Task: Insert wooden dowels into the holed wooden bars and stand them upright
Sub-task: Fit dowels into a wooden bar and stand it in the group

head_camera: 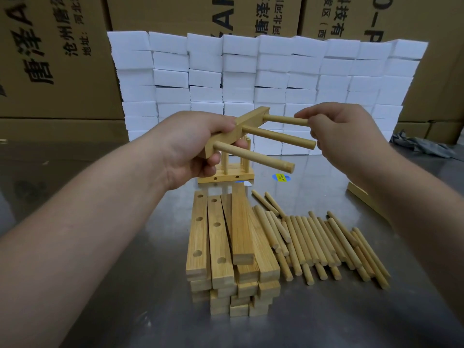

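My left hand (195,146) grips a holed wooden bar (247,123) in the air above the table. Three dowels stick out of it to the right. My right hand (344,131) pinches the tip of the top dowel (285,120); the middle dowel (278,136) and the lower dowel (253,156) are free. Below lies a stack of holed bars (218,242) with a spread of loose dowels (321,244) to its right. Behind my left hand, finished bars with upright dowels (233,172) stand on the table, partly hidden.
The metal table (125,285) carries everything. A wall of white foam blocks (263,79) rises at the back, with cardboard boxes (55,59) behind it. A grey rag (424,145) lies at the far right, a wooden piece (361,194) at the right edge, and a blue-yellow sticker (280,177) mid-table.
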Tool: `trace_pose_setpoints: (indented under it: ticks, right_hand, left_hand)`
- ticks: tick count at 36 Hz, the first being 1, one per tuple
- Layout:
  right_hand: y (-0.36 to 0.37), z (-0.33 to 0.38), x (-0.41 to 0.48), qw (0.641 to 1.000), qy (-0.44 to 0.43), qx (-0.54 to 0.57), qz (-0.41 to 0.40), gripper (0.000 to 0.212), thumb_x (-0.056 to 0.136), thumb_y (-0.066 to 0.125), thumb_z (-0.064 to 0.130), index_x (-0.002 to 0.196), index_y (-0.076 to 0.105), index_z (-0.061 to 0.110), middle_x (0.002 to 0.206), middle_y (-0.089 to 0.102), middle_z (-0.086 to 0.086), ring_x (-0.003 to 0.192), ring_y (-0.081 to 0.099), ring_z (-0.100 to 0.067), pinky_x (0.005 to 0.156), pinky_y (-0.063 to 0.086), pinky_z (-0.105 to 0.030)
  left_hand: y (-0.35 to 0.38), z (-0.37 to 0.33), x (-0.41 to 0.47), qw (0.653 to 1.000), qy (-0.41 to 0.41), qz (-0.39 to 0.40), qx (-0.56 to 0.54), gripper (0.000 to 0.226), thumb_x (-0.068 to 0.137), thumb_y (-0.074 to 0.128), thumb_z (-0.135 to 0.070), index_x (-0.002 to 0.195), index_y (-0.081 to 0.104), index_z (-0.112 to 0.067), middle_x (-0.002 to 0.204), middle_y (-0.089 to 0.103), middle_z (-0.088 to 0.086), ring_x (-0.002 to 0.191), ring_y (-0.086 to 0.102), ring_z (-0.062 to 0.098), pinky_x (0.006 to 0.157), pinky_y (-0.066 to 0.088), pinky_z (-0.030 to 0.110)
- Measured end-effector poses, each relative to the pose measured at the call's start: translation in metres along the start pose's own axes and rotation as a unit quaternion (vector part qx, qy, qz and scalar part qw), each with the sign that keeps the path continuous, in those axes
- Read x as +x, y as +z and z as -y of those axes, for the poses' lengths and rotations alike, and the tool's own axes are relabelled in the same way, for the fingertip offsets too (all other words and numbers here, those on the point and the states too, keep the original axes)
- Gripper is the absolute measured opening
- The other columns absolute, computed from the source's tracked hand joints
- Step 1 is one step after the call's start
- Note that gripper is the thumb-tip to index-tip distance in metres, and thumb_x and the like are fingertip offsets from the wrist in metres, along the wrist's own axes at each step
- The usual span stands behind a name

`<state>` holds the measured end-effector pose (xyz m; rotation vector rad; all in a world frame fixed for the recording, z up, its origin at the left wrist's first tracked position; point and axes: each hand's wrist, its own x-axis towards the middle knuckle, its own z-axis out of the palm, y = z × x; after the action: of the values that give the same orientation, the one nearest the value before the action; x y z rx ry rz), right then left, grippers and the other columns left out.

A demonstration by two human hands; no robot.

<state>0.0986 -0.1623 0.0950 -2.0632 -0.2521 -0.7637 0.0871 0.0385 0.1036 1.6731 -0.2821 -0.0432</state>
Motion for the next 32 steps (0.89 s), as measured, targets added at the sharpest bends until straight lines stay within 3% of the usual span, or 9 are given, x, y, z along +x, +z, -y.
trace_pose_setpoints:
  ticks: [5,13,18,22,25,29,32]
  right_hand:
    - [0.0,-0.001,0.0,1.0,0.011,0.0,-0.005,0.036,0.088,0.039,0.013,0.075,0.062,0.037,0.058,0.05,0.003,0.037,0.042,0.0,0.044,0.037,-0.019]
    - [0.0,-0.001,-0.001,0.999,-0.019,-0.037,-0.007,0.032,0.088,0.038,0.012,0.084,0.063,0.031,0.06,0.051,0.003,0.036,0.04,0.0,0.033,0.031,-0.011]
    - [0.0,-0.004,-0.001,0.997,-0.04,-0.059,0.013,0.031,0.089,0.038,0.011,0.089,0.062,0.03,0.04,0.045,0.01,0.032,0.039,-0.002,0.032,0.029,-0.011]
    - [0.003,-0.006,-0.002,0.994,-0.059,-0.079,0.041,0.025,0.093,0.04,0.015,0.097,0.058,0.032,0.056,0.049,0.01,0.039,0.044,-0.001,0.038,0.032,-0.013]
    - [0.005,-0.009,-0.002,0.991,-0.065,-0.098,0.058,0.015,0.094,0.046,0.026,0.107,0.052,0.03,0.069,0.048,0.009,0.052,0.048,-0.006,0.048,0.034,-0.022]
    - [0.006,-0.011,-0.003,0.987,-0.078,-0.128,0.057,0.003,0.095,0.047,0.025,0.095,0.045,0.026,0.071,0.05,0.005,0.055,0.048,-0.011,0.048,0.032,-0.026]
    - [0.007,-0.011,-0.005,0.981,-0.099,-0.162,0.05,0.005,0.095,0.045,0.024,0.09,0.045,0.025,0.069,0.049,0.006,0.057,0.045,-0.009,0.047,0.03,-0.026]
  left_hand:
    - [-0.001,0.001,0.001,1.0,-0.009,-0.003,-0.007,0.026,0.092,0.044,-0.016,0.11,0.062,-0.013,0.077,0.069,0.003,0.036,0.034,0.009,0.041,0.033,0.013]
    - [-0.001,0.0,0.0,1.0,-0.009,-0.003,0.006,0.026,0.09,0.046,-0.016,0.106,0.063,-0.006,0.081,0.07,0.006,0.038,0.034,0.01,0.04,0.034,0.014]
    - [-0.001,0.0,-0.001,1.0,-0.007,-0.002,0.011,0.025,0.09,0.046,-0.016,0.104,0.064,-0.005,0.08,0.07,0.006,0.037,0.033,0.01,0.04,0.034,0.015]
    - [-0.001,-0.001,-0.001,1.0,-0.003,-0.006,0.007,0.023,0.091,0.046,-0.016,0.102,0.064,-0.007,0.079,0.07,0.006,0.037,0.034,0.009,0.041,0.033,0.016]
    - [-0.002,-0.002,-0.002,1.0,0.002,-0.002,0.009,0.022,0.091,0.046,-0.016,0.103,0.063,-0.008,0.077,0.07,0.005,0.036,0.035,0.008,0.041,0.033,0.014]
    - [-0.002,-0.001,-0.002,1.0,0.006,0.0,0.025,0.021,0.091,0.046,-0.017,0.1,0.065,-0.011,0.075,0.069,0.002,0.035,0.035,0.008,0.039,0.033,0.014]
    - [-0.003,0.0,-0.001,0.999,0.001,0.001,0.038,0.021,0.089,0.047,-0.017,0.098,0.066,-0.011,0.074,0.07,0.001,0.036,0.035,0.008,0.039,0.033,0.015]
